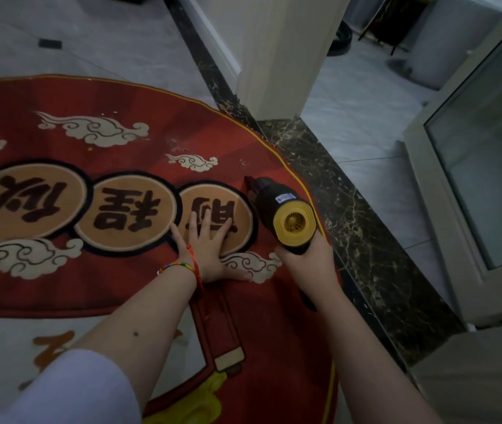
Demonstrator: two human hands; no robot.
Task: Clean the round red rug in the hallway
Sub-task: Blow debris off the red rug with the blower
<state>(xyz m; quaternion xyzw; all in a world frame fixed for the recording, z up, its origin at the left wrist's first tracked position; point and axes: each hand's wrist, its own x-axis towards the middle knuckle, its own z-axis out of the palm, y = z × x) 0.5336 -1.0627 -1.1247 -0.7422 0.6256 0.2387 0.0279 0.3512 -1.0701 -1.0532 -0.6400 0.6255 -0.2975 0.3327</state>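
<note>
Two hands: left (210,252) flat on rug (121,96), right (306,264) gripping vacuum (283,214), handle hidden.

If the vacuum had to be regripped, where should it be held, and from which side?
Hold the vacuum by its black handle under the yellow fan end, coming from the near side, as the right hand does; the nozzle points away onto the rug.

Dim, soft focus, perhaps edge-warped.

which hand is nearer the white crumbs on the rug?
Right. The right hand holds the vacuum just below the crumbs; the left hand lies flat, farther left.
</note>
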